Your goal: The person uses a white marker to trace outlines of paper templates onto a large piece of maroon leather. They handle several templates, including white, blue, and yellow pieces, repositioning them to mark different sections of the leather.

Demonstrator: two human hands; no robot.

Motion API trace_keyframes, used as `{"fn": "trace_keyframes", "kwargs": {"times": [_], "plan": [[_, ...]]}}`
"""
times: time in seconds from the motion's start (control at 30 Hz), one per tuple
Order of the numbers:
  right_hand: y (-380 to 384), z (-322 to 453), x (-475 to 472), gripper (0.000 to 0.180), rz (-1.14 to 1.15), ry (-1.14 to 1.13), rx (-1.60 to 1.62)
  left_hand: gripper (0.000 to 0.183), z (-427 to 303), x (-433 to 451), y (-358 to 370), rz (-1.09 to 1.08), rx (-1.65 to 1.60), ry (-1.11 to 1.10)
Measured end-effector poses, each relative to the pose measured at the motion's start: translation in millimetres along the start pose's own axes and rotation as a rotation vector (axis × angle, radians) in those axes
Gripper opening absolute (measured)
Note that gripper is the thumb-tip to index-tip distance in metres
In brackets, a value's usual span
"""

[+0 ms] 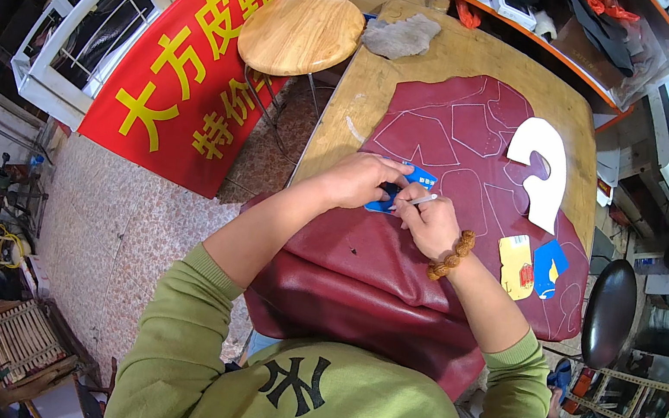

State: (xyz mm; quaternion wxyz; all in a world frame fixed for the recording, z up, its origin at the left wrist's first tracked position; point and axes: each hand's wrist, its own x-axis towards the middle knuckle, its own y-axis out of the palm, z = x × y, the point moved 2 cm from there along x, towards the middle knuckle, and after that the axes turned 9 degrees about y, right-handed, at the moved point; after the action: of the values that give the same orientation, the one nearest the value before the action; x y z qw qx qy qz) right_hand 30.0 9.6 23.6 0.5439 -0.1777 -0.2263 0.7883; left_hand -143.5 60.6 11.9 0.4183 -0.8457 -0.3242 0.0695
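A dark red sheet of leather drapes over the wooden table and hangs off its near edge. White drawn outlines of pattern pieces cover much of it. My left hand presses a blue card template flat on the leather, partly hiding it. In my right hand is a slim white marking pen, its tip at the template's lower right edge. To the right lie a curved white paper pattern, a yellow card template and a second blue card template.
Bare wood of the table shows at the far side, with a grey scrap on its corner. A round wooden stool and a red sign stand left. A black-seated stool is right. An orange-edged shelf runs behind.
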Motion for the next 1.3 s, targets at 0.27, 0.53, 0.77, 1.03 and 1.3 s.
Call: {"fn": "trace_keyframes", "kwargs": {"times": [0.27,0.53,0.77,1.03,1.3], "plan": [[2.0,1.3,0.6,0.010,-0.060,-0.087,-0.165,0.038,6.6,0.9,4.3,-0.032,-0.055,0.015],[11.1,2.1,11.6,0.009,0.071,0.249,0.565,0.033,9.9,2.3,4.1,-0.010,-0.080,-0.023],[23.0,14.2,9.2,0.010,0.078,0.165,0.217,0.039,18.9,-0.6,3.1,0.024,-0.263,-0.051],[27.8,9.5,12.2,0.009,0.043,0.177,0.158,0.048,24.4,0.2,3.3,0.019,-0.410,-0.068],[45.8,28.0,-5.1,0.008,-0.056,-0.422,-0.519,0.040,21.2,0.5,-1.9,0.024,-0.379,0.018]]}}
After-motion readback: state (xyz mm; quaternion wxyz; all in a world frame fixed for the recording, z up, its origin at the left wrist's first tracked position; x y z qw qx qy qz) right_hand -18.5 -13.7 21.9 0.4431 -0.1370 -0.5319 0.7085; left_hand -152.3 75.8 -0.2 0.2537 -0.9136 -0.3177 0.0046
